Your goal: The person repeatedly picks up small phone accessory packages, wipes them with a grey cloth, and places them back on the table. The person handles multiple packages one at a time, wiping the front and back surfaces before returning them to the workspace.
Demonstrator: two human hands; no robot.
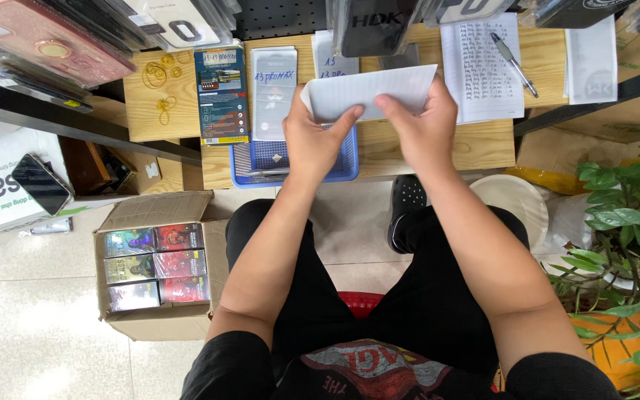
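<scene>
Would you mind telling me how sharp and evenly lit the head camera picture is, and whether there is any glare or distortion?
Head view: light is soft and even, with faint shadows only; the white packet between the left hand and right hand is sharp; glare shows on the glossy phone cases hanging top left; the wide lens bends the wooden table edges and shelf rails.

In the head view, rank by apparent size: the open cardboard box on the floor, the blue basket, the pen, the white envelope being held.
1. cardboard box
2. blue basket and white envelope: look alike, and hands partly cover both, so unranked
3. pen
</scene>
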